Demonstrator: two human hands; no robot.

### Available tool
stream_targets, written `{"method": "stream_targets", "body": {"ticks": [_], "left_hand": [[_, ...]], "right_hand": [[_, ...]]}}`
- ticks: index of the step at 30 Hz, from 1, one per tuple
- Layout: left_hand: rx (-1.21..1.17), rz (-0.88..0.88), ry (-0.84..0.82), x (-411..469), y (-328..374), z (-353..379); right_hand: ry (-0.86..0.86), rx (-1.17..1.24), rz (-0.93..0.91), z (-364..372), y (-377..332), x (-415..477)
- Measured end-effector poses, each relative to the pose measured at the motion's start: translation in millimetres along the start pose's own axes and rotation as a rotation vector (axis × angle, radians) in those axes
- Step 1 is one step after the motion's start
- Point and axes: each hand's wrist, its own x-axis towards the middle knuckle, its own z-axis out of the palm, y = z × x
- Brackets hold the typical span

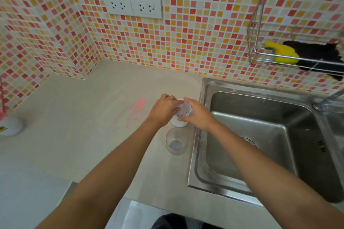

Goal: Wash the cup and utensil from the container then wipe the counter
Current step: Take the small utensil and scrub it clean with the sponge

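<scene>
Your left hand (163,109) and right hand (198,114) curl their fingers around the rim of the white container (181,115) from either side. The clear cup (176,141) stands just nearer you than your fingertips, apart from them. The sink (204,135) edge runs just right of your right fingers; left of your left fingers the counter (74,117) lies open past a pink smear (136,110).

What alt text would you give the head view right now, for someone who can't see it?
Both hands, left hand and right hand, hold a white container on a beige counter beside a steel sink. A clear cup stands just in front; a pink smear marks the counter.
</scene>
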Motion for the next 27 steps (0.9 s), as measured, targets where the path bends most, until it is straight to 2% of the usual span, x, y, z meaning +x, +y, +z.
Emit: {"method": "stream_targets", "body": {"ticks": [8,11,12,17,20,27], "left_hand": [[0.095,0.112,0.007,8.6,-0.8,-0.8],[0.096,0.185,0.128,15.2,0.3,-7.3],[0.064,0.187,0.178,18.7,2.9,-12.2],[-0.095,0.052,0.189,24.5,11.7,-33.4],[-0.172,0.037,0.228,26.1,21.9,-42.7],[-0.329,0.124,0.160,58.2,93.3,-43.9]], "right_hand": [[0.043,0.010,0.040,3.7,1.1,1.1],[0.063,0.028,0.063,7.0,-1.2,-0.4],[0.064,0.028,0.069,6.7,-2.8,-0.6],[0.007,0.054,0.070,-30.0,-17.6,-17.3],[0.214,0.061,0.003,-69.9,-23.7,-41.9],[0.812,-0.048,-0.152,-166.0,-21.0,-76.9]]}}
